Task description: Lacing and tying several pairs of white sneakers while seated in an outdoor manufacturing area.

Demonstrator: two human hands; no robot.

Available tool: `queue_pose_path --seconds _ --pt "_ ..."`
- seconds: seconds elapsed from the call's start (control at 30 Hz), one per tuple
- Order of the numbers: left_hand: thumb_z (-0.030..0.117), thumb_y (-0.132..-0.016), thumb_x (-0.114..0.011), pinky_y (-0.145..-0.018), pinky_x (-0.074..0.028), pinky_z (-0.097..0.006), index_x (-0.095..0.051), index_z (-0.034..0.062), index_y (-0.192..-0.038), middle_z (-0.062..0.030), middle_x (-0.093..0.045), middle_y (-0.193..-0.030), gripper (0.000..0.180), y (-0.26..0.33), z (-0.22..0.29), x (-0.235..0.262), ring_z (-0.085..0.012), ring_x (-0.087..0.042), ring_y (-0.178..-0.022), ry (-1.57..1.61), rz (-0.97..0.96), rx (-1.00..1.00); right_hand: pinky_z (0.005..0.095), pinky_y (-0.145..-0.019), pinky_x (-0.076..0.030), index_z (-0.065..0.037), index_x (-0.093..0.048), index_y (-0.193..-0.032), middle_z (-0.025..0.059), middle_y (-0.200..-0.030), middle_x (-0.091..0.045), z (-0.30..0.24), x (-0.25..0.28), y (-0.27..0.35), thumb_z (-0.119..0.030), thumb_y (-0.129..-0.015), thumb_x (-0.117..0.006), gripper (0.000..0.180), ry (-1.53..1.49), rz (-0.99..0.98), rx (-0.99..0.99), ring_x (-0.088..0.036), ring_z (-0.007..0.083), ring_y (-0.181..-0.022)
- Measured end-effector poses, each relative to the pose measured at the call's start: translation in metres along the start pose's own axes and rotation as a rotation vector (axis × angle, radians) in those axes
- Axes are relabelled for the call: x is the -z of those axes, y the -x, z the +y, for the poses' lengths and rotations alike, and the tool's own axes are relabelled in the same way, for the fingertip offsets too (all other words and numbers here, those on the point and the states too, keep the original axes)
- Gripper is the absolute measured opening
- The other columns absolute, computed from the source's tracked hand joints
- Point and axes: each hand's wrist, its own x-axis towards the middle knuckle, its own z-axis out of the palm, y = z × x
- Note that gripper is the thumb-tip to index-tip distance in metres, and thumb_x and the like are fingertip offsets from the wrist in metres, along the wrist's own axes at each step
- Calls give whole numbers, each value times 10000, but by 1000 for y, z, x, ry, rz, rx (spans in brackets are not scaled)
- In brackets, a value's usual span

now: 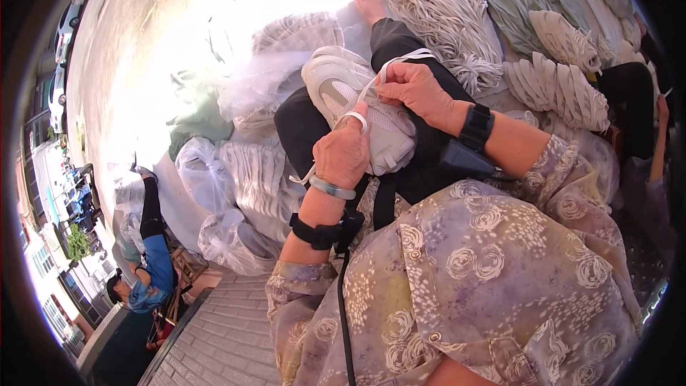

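the white shoe [357,104] lies on the lap. the left hand [343,154] pinches a white lace [357,120] against it, the right hand [418,89] pinches the lace higher. clear plastic bags [243,186] nearby hold probably white shoe parts.

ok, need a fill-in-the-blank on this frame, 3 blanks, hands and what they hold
1. Both hands work on a white ____ resting on the person's lap.
2. The right hand pinches a white ____ above the shoe.
3. The left hand has a loop of the lace around a finger, and a pale ____ sits on that wrist, above a black strap.

Missing words: shoe; lace; bangle
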Motion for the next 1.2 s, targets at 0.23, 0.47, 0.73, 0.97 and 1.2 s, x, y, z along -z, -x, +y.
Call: queue_pose_path --seconds 0.23,0.47,0.73,0.97,1.2 --pt "164 -831 -555 -643 -488 -401 -525 125 -1216 -154 -632 -968 388 -1 0 -3 -348 -616 -746 -4 13 -22 193 -573 -431 -9 -613 -785 -22 -688 -572 8 -4 -3 -21 -791 -631 23 155 69 145 -492 30 -630" --pt "170 -838 -547 -653 -488 -407 -515 130 -1227 -157 -633 -961 392 -3 2 -3 -358 -616 -749 -14 -4 -21 266 -567 -441 -18 -601 -761 80 -625 -556 5 -8 2 -72 -745 -631 64 478 81 330 -537 146 -570" --pt "301 -961 -405 -535 -465 -284 -486 35 -1222 -96 -607 -739 381 0 -14 2 -186 -584 -560 894 -32 228 349 -574 -450 -40 -553 -716 113 -646 -573 -4 -3 -7 -160 -735 -620 139 822 -1 476 -593 280 -630" --pt "367 -984 -302 -654 -498 -295 -455 -20 -1158 -102 -586 -859 451 6 -1 32 -177 -598 -723 1760 292 113 224 -532 -448 -14 -590 -941 31 -656 -607 -23 -1 10 -174 -842 -629 191 695 -88 166 -554 89 -563" --pt "373 -980 -305 -755 -503 -357 -446 -15 -1121 -134 -570 -947 437 8 6 34 -226 -601 -827 1861 374 65 201 -498 -472 -30 -611 -953 19 -660 -605 -60 -60 42 -171 -910 -526 170 -51 -524 -415 -584 77 -555"
